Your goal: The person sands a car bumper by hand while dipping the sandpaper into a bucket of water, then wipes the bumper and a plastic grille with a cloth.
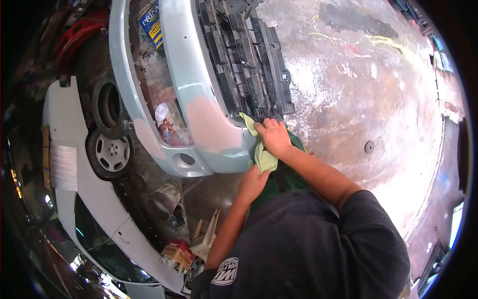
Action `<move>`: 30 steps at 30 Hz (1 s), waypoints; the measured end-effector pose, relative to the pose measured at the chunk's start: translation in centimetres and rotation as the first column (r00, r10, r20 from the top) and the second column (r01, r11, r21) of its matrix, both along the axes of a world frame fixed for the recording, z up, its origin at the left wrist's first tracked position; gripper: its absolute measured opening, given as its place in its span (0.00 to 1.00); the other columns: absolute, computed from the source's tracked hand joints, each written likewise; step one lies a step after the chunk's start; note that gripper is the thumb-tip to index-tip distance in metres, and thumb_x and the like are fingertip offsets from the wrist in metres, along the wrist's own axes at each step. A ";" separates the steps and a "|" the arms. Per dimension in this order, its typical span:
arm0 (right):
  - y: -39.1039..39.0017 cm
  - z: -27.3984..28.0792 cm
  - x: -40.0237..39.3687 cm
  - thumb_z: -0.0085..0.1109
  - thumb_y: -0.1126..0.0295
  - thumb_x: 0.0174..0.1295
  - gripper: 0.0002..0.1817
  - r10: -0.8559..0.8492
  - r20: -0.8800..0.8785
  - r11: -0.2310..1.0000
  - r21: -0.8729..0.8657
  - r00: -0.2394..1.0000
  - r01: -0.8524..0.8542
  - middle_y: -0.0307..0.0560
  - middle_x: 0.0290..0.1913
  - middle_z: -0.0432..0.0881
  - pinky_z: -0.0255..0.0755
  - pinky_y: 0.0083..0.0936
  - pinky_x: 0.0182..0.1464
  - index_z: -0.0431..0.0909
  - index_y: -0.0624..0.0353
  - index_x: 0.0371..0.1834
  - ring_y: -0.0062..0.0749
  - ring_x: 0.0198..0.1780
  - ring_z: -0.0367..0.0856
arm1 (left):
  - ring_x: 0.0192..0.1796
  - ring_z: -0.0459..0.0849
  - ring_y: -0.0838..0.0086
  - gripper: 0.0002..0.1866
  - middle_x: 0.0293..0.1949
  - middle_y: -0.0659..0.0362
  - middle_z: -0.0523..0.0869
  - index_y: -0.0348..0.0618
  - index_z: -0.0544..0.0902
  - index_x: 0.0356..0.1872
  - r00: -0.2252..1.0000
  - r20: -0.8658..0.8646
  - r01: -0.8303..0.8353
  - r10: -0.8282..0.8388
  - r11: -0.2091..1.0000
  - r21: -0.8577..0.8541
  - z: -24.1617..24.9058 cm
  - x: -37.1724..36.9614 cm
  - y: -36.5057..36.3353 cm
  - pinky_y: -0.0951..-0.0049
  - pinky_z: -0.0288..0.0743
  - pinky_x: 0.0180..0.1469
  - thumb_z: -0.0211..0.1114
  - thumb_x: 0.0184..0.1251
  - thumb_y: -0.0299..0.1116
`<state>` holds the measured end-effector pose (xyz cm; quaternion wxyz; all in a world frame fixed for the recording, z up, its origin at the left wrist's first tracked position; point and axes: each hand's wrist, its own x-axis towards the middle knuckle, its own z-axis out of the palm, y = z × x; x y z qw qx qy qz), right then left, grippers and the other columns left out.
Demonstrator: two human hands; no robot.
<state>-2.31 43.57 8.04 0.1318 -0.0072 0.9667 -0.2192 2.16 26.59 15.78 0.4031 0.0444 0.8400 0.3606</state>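
A car bumper, blue-grey with pinkish patches, stretches from the top of the view down to my hands. A yellow-green cloth lies bunched at its near end. My left hand is closed on the lower part of the cloth, beside the bumper's corner. Above it, my right hand has its fingers bent over the cloth's upper part, near the bumper's edge and the black plastic grille. Some of the cloth is hidden under my right hand.
Left of the bumper are a loose tire, a light-coloured car with its wheel, and a bucket. A red box stands near my left arm. A small round disc lies on the floor at the right.
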 end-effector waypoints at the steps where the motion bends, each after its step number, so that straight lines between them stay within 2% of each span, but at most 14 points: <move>1: -0.3 0.0 0.0 0.54 0.69 0.62 0.20 -0.038 0.002 0.999 -0.013 0.999 0.038 0.45 0.47 0.77 0.70 0.41 0.52 0.80 0.47 0.59 0.41 0.54 0.77 | 0.48 0.81 0.36 0.18 0.43 0.36 0.84 0.30 0.79 0.43 1.000 -0.018 0.009 -0.009 1.000 0.007 -0.1 0.1 -0.1 0.45 0.74 0.50 0.62 0.69 0.40; 7: 0.4 -0.9 1.1 0.56 0.69 0.60 0.14 -0.174 0.066 0.982 0.088 0.983 0.168 0.47 0.47 0.78 0.72 0.43 0.51 0.85 0.47 0.49 0.42 0.53 0.78 | 0.50 0.80 0.37 0.19 0.45 0.36 0.84 0.31 0.78 0.44 1.000 -0.001 0.016 -0.016 1.000 0.015 -0.3 0.8 -1.2 0.47 0.73 0.50 0.62 0.70 0.41; 10: 2.9 -2.4 4.2 0.58 0.71 0.58 0.15 -0.315 0.057 0.948 -0.025 0.947 0.317 0.49 0.46 0.78 0.73 0.45 0.51 0.85 0.48 0.48 0.46 0.52 0.79 | 0.50 0.80 0.38 0.19 0.46 0.37 0.83 0.31 0.78 0.45 0.999 0.017 0.046 -0.046 0.999 0.007 -0.9 1.1 -1.7 0.48 0.73 0.51 0.61 0.71 0.42; 11: 3.2 -2.2 4.7 0.57 0.72 0.58 0.17 -0.368 0.061 0.913 -0.165 0.928 0.373 0.53 0.45 0.78 0.75 0.47 0.52 0.83 0.51 0.51 0.53 0.50 0.80 | 0.50 0.80 0.38 0.19 0.46 0.37 0.83 0.31 0.78 0.46 0.999 0.022 0.048 -0.048 0.999 0.015 -0.9 1.1 -1.8 0.48 0.73 0.51 0.61 0.71 0.42; 14: 1.9 -1.1 5.6 0.54 0.71 0.61 0.18 -0.485 0.117 0.807 -0.320 0.866 0.496 0.57 0.47 0.78 0.75 0.49 0.54 0.81 0.53 0.55 0.58 0.50 0.80 | 0.50 0.80 0.38 0.19 0.46 0.37 0.83 0.31 0.78 0.46 0.998 0.033 0.053 -0.055 0.997 0.049 -0.6 1.5 -2.1 0.48 0.73 0.51 0.60 0.73 0.42; 15: 1.1 -0.4 5.3 0.54 0.70 0.62 0.19 -0.518 0.116 0.757 -0.398 0.847 0.518 0.60 0.48 0.78 0.75 0.50 0.54 0.79 0.55 0.57 0.61 0.49 0.80 | 0.50 0.80 0.38 0.19 0.46 0.37 0.83 0.31 0.78 0.46 0.998 0.036 0.043 -0.046 0.997 0.067 -0.2 1.7 -2.3 0.49 0.73 0.51 0.60 0.73 0.42; 18: -2.5 -2.1 3.8 0.53 0.69 0.62 0.18 -0.594 0.045 0.702 -0.460 0.803 0.544 0.61 0.49 0.79 0.77 0.49 0.52 0.77 0.63 0.55 0.62 0.49 0.81 | 0.49 0.81 0.38 0.19 0.45 0.37 0.84 0.32 0.78 0.46 1.000 0.027 0.012 -0.015 0.997 0.082 0.9 2.0 -2.6 0.48 0.73 0.50 0.60 0.74 0.42; 21: -4.5 -4.4 1.4 0.53 0.69 0.63 0.18 -0.530 0.130 0.785 -0.301 0.838 0.542 0.62 0.49 0.79 0.80 0.48 0.50 0.76 0.68 0.52 0.60 0.48 0.82 | 0.50 0.83 0.40 0.19 0.45 0.38 0.86 0.33 0.79 0.50 0.999 0.051 0.014 -0.017 0.998 0.056 0.6 2.2 -3.2 0.52 0.75 0.51 0.60 0.74 0.42; 22: -4.9 -4.5 1.7 0.53 0.69 0.63 0.17 -0.508 0.088 0.821 -0.251 0.857 0.513 0.62 0.50 0.79 0.80 0.47 0.49 0.75 0.68 0.53 0.59 0.47 0.82 | 0.51 0.84 0.41 0.20 0.46 0.38 0.86 0.33 0.80 0.53 0.998 0.063 0.020 -0.023 0.999 0.041 0.4 2.3 -3.5 0.54 0.75 0.52 0.60 0.74 0.42; 24: -5.4 -3.8 2.6 0.53 0.70 0.63 0.17 -0.458 0.011 0.879 -0.142 0.889 0.455 0.62 0.50 0.79 0.81 0.46 0.47 0.74 0.68 0.53 0.56 0.46 0.83 | 0.49 0.82 0.39 0.19 0.43 0.38 0.86 0.33 0.79 0.49 0.999 0.022 0.034 -0.035 0.998 0.051 -0.4 2.8 -4.2 0.49 0.74 0.50 0.60 0.74 0.42; 25: -5.4 -3.8 3.4 0.54 0.72 0.62 0.20 -0.429 0.020 0.898 -0.103 0.903 0.429 0.60 0.49 0.80 0.82 0.44 0.45 0.73 0.66 0.58 0.52 0.47 0.84 | 0.47 0.82 0.37 0.18 0.42 0.38 0.85 0.32 0.79 0.47 0.999 0.002 0.042 -0.042 0.997 0.059 -0.9 2.9 -4.4 0.47 0.74 0.48 0.60 0.73 0.41; 28: -5.7 -4.0 7.9 0.54 0.71 0.61 0.24 -0.327 0.090 0.935 -0.116 0.941 0.336 0.59 0.47 0.78 0.79 0.47 0.46 0.73 0.67 0.62 0.54 0.46 0.82 | 0.48 0.82 0.38 0.18 0.42 0.37 0.85 0.32 0.79 0.46 0.997 -0.005 0.082 -0.082 0.994 0.076 -1.8 3.5 -4.9 0.47 0.74 0.49 0.60 0.73 0.42; 29: -5.5 -3.5 8.8 0.58 0.69 0.59 0.28 -0.325 0.217 0.914 -0.180 0.921 0.364 0.60 0.52 0.78 0.78 0.46 0.53 0.72 0.67 0.65 0.56 0.50 0.81 | 0.48 0.82 0.38 0.18 0.42 0.37 0.85 0.32 0.79 0.46 0.993 0.007 0.113 -0.114 0.992 0.063 -1.7 3.7 -5.0 0.48 0.74 0.49 0.60 0.74 0.42; 30: -5.4 -5.2 9.9 0.59 0.66 0.60 0.29 -0.351 0.220 0.886 -0.236 0.910 0.399 0.61 0.56 0.77 0.77 0.44 0.56 0.71 0.67 0.65 0.55 0.54 0.80 | 0.48 0.82 0.38 0.19 0.42 0.37 0.85 0.32 0.79 0.46 0.990 0.017 0.141 -0.142 0.989 0.049 -1.3 3.8 -4.9 0.48 0.74 0.49 0.60 0.74 0.43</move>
